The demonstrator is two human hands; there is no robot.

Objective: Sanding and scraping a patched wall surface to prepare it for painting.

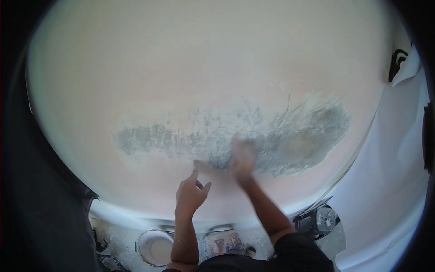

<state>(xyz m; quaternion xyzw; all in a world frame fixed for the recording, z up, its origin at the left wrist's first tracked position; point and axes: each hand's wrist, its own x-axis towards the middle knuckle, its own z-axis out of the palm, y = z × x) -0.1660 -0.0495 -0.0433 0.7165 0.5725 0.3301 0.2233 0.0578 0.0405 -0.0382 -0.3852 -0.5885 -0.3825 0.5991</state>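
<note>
On the panel (195, 54), the patch (308, 145) extends from near the left edge toward the right edge, in the lower half of the visible part; the right grip (243, 158) is in front of its middle, and the left grip (191, 195) is to the left of this one and lower, just below the patch. On the floor (120, 229), below the panel's lower edge, the bucket (141, 245) stands left of the left forearm (185, 240), and a flat item (219, 245) lies between both forearms. Beyond the panel's right edge is the sheet (385, 158).
</note>
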